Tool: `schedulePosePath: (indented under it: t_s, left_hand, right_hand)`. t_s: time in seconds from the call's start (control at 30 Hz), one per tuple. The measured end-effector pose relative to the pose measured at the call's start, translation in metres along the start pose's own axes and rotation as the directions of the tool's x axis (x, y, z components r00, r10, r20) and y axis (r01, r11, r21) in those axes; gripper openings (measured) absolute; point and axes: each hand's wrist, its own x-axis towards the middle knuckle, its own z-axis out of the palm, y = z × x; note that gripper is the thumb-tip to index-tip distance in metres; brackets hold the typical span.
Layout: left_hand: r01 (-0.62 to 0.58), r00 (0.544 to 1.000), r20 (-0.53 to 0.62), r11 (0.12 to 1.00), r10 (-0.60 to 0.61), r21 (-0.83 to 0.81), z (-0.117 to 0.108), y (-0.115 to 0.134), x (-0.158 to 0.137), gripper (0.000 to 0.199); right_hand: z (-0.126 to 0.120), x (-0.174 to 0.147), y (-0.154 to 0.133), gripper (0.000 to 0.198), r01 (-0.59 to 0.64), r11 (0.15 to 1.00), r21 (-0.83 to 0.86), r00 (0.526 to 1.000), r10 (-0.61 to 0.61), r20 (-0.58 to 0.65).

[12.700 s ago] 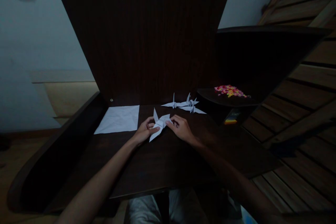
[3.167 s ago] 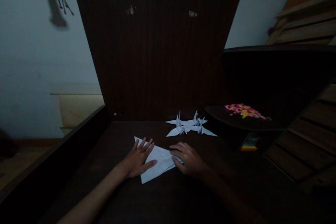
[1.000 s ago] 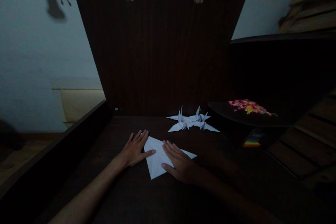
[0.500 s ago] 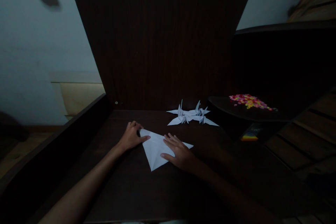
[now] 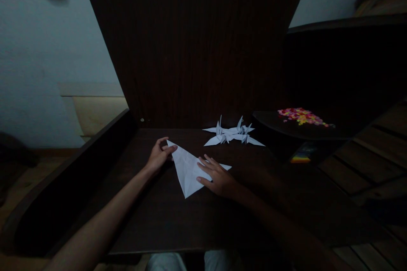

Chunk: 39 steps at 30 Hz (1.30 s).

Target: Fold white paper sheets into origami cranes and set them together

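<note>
A white sheet of paper, folded into a triangle with crease lines, lies on the dark table with one point toward me. My left hand pinches its upper left corner between thumb and fingers, and that corner is lifted a little. Flat across the right part of the paper rests my right hand, fingers spread, covering some of it. The paper's right tip shows beyond those fingers. Behind the paper stand several white origami cranes, grouped close together near the back panel.
On a dark shelf to the right lies a pile of small pink, red and yellow pieces. Below it is a rainbow-coloured item. A raised side board bounds the table at left, and a tall panel at the back.
My left hand has lifted the paper's left corner, which now stands higher. My right hand stays spread on the paper. The whole view has shifted slightly.
</note>
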Motion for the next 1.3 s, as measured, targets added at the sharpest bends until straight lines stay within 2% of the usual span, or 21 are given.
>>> schedulePosePath:
  t_s: [0.1,0.2,0.3,0.4,0.47,0.57,0.6,0.67,0.77,0.83,0.9,0.97,1.07,1.17,1.23,1.3]
  left_hand:
    - [0.017,0.99,0.138,0.999,-0.021,0.027,0.003,0.004,-0.006,0.053]
    - [-0.034,0.936,0.35,0.988,-0.021,0.15,0.005,0.006,-0.013,0.045]
    - [-0.225,0.856,0.512,0.943,0.07,0.246,0.009,0.008,-0.023,0.05]
    - [-0.451,0.757,0.627,0.842,0.185,0.297,0.014,0.007,-0.034,0.056]
    - [-0.537,0.707,0.681,0.773,0.193,0.339,0.017,0.004,-0.039,0.057]
    - [-0.587,0.659,0.732,0.726,0.17,0.359,0.02,-0.002,-0.043,0.063]
    - [-0.589,0.656,0.736,0.722,0.165,0.363,0.021,-0.004,-0.043,0.064]
    - [-0.577,0.681,0.715,0.72,0.161,0.387,0.021,-0.007,-0.042,0.065]
    - [-0.506,0.767,0.622,0.746,0.16,0.433,0.021,-0.01,-0.036,0.059]
    - [-0.439,0.825,0.541,0.785,0.161,0.437,0.02,-0.012,-0.031,0.056]
    - [-0.413,0.862,0.472,0.793,0.182,0.448,0.018,-0.015,-0.026,0.056]
    - [-0.413,0.881,0.428,0.77,0.202,0.487,0.017,-0.018,-0.023,0.057]
    - [-0.423,0.89,0.403,0.721,0.215,0.549,0.015,-0.018,-0.024,0.064]
    - [-0.481,0.859,0.463,0.654,0.219,0.584,0.015,-0.015,-0.028,0.073]
    - [-0.587,0.786,0.565,0.59,0.25,0.555,0.016,-0.013,-0.03,0.079]
    - [-0.691,0.686,0.678,0.525,0.264,0.496,0.018,-0.013,-0.033,0.079]
  right_hand:
    - [0.003,0.0,0.002,0.061,-0.001,1.0,-0.005,1.0,0.001,0.014]
    - [0.004,0.001,0.002,0.062,0.011,1.0,-0.006,1.0,-0.011,0.022]
    - [0.001,0.001,0.002,0.064,0.001,0.999,0.044,1.0,-0.002,0.025]
    - [-0.004,0.001,0.004,0.075,-0.037,0.987,0.158,0.999,0.036,0.01]
    - [-0.007,0.002,0.008,0.08,-0.067,0.961,0.268,0.997,0.074,-0.019]
    - [-0.007,0.005,0.016,0.085,-0.148,0.877,0.457,0.988,0.152,0.027]
    - [-0.006,0.006,0.018,0.087,-0.162,0.844,0.511,0.985,0.173,0.027]
    - [-0.004,0.008,0.022,0.088,-0.143,0.781,0.608,0.985,0.173,0.011]
    - [-0.003,0.009,0.025,0.084,-0.109,0.734,0.67,0.989,0.151,-0.005]
    - [-0.004,0.009,0.025,0.083,-0.108,0.736,0.669,0.989,0.149,-0.004]
    - [-0.005,0.008,0.024,0.084,-0.11,0.739,0.665,0.989,0.15,-0.004]
    - [-0.006,0.007,0.022,0.084,-0.105,0.721,0.685,0.988,0.152,-0.009]
    - [-0.007,0.008,0.018,0.079,-0.103,0.65,0.753,0.987,0.162,-0.005]
    - [-0.008,0.01,0.017,0.065,-0.111,0.601,0.791,0.979,0.202,-0.017]
    - [-0.007,0.013,0.018,0.056,-0.098,0.582,0.807,0.968,0.246,-0.059]
    - [-0.007,0.015,0.02,0.052,-0.079,0.551,0.83,0.955,0.282,-0.096]
